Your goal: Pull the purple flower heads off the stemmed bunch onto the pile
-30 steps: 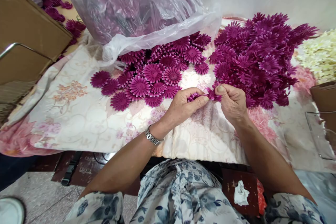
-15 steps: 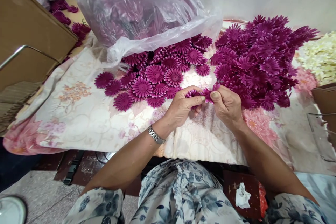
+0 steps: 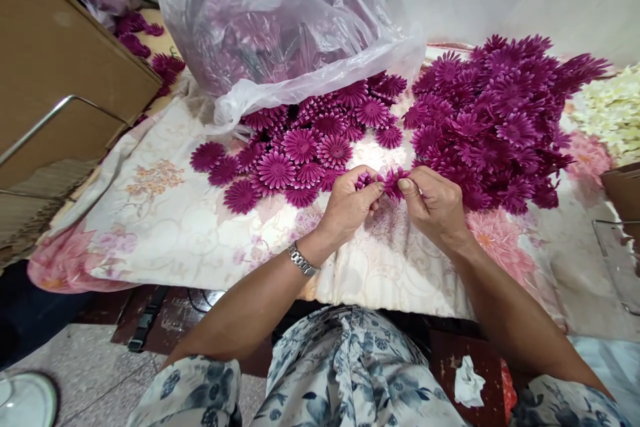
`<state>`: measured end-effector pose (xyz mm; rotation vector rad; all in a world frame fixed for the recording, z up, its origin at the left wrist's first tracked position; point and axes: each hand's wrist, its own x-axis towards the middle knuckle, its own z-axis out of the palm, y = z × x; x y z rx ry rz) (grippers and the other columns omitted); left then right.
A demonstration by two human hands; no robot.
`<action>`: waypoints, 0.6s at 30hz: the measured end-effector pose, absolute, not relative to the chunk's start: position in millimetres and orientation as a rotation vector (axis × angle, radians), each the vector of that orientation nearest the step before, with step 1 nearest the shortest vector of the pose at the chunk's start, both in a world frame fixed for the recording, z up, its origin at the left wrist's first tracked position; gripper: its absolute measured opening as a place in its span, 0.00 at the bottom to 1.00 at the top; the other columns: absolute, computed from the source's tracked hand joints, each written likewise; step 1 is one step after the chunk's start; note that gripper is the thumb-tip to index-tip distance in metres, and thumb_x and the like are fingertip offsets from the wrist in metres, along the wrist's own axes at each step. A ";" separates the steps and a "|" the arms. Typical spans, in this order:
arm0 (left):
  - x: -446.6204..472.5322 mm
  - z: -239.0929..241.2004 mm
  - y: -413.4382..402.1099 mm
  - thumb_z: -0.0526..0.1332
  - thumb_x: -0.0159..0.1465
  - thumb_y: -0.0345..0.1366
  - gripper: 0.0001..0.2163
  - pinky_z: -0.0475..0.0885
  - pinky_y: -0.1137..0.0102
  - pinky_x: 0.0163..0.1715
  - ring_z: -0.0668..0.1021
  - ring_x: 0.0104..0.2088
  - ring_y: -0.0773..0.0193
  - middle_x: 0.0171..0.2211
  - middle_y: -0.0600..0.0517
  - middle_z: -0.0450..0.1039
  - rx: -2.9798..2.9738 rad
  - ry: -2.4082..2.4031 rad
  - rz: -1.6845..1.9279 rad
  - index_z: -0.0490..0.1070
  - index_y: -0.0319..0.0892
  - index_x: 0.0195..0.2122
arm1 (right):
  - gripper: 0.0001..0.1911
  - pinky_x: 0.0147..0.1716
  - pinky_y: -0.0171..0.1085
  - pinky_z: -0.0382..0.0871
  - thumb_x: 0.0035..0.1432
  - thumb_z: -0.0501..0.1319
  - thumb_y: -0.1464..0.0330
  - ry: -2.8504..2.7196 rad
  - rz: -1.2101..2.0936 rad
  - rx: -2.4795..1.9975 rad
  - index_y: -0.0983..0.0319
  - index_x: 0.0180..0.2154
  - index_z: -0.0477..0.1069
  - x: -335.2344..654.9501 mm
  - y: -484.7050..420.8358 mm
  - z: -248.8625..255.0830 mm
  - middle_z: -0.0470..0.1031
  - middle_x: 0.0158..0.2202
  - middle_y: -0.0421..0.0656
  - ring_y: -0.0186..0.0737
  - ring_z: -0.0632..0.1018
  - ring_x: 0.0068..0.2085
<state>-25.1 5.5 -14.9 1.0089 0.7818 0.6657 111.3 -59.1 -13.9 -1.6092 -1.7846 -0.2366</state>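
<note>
Between my two hands, at the middle of the table, is a small purple artificial flower (image 3: 393,184). My left hand (image 3: 353,201), with a metal watch on its wrist, is closed, thumb and fingertips pinching the flower's left side; more purple petals show inside its curled fingers. My right hand (image 3: 434,203) pinches the same flower from the right between thumb and bent forefinger. A spread of flat purple flower heads (image 3: 277,170) lies just left of my hands. Behind and right of my right hand rises a larger heap of purple flowers (image 3: 493,123).
A clear plastic bag (image 3: 290,33) of purple flowers lies at the back. Cardboard boxes stand at the left (image 3: 75,33) and right (image 3: 623,193). Cream-white flowers (image 3: 610,113) are piled far right. A floral cloth (image 3: 200,240) covers the table, against a tiled wall (image 3: 480,0).
The view has shifted slightly, so the scene sits a little further right. Both hands still pinch the flower, whose petals now show more between the fingertips.
</note>
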 end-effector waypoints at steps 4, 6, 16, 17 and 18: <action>-25.8 -15.5 7.5 0.60 0.53 0.31 0.04 0.54 0.76 0.15 0.63 0.15 0.74 0.13 0.60 0.58 1.157 0.841 0.681 0.63 0.42 0.25 | 0.14 0.25 0.33 0.58 0.63 0.53 0.70 -1.809 -0.321 -1.626 0.60 0.24 0.63 112.9 -60.2 -15.3 0.66 0.20 0.39 0.32 0.66 0.24; -27.0 -16.9 8.3 0.59 0.54 0.32 0.03 0.53 0.75 0.16 0.62 0.15 0.74 0.14 0.60 0.58 1.257 0.850 0.708 0.64 0.42 0.26 | 0.12 0.27 0.33 0.60 0.62 0.54 0.70 -1.825 -0.378 -1.647 0.61 0.26 0.67 114.1 -61.2 -16.4 0.68 0.22 0.40 0.33 0.67 0.25; -32.1 -9.9 7.3 0.56 0.56 0.30 0.03 0.56 0.73 0.21 0.61 0.19 0.73 0.18 0.59 0.59 1.435 0.804 0.778 0.63 0.42 0.26 | 0.12 0.25 0.34 0.59 0.61 0.55 0.70 -1.866 -0.464 -1.654 0.62 0.25 0.68 113.7 -62.1 -7.8 0.69 0.20 0.40 0.33 0.67 0.24; -32.5 -9.7 7.2 0.56 0.56 0.30 0.03 0.56 0.73 0.21 0.61 0.19 0.72 0.18 0.59 0.59 1.423 0.797 0.779 0.62 0.42 0.26 | 0.12 0.25 0.34 0.59 0.61 0.55 0.70 -1.868 -0.459 -1.647 0.62 0.25 0.68 113.6 -61.9 -6.4 0.69 0.20 0.40 0.33 0.67 0.24; -32.7 -9.7 7.2 0.56 0.56 0.30 0.03 0.56 0.73 0.21 0.61 0.19 0.72 0.18 0.59 0.58 1.419 0.791 0.784 0.62 0.42 0.26 | 0.12 0.24 0.34 0.59 0.61 0.55 0.70 -1.870 -0.448 -1.639 0.62 0.25 0.68 113.5 -61.8 -5.1 0.69 0.20 0.40 0.33 0.67 0.24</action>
